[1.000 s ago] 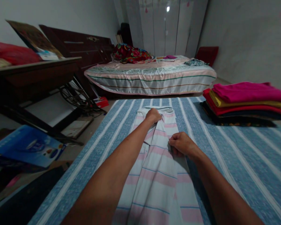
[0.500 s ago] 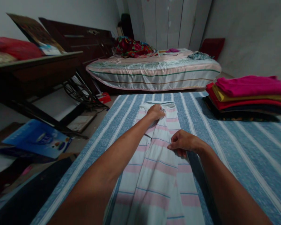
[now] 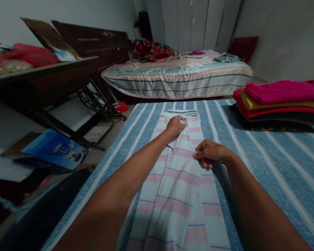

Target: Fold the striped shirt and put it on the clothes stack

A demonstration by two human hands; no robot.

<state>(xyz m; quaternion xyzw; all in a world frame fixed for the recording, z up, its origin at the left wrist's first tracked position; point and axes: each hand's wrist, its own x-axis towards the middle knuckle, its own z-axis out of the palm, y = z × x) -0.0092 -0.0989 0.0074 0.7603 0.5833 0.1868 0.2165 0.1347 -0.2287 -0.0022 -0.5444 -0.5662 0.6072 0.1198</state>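
Observation:
A striped shirt (image 3: 176, 188), white with pink bands and thin blue lines, lies folded into a long narrow strip. Its neckline end points away from me. Close to that end, my left hand (image 3: 176, 126) pinches a layer of the cloth between closed fingers. On the right side of the strip, my right hand (image 3: 208, 153) has its thumb and forefinger together on the edge of the folded-over layer, the other fingers curled. Under the shirt is a blue cover with white stripes (image 3: 253, 174).
A stack of folded clothes (image 3: 282, 101), pink on top, sits at the right. Beyond stands a bed (image 3: 178, 82) with a red floral bundle (image 3: 151, 50). To the left are a table (image 3: 68, 68) with red bags and a blue box (image 3: 56, 148) on the floor.
The view has shifted slightly, so the surroundings sit a little further right. Both hands keep nearly the same places and grips on the shirt.

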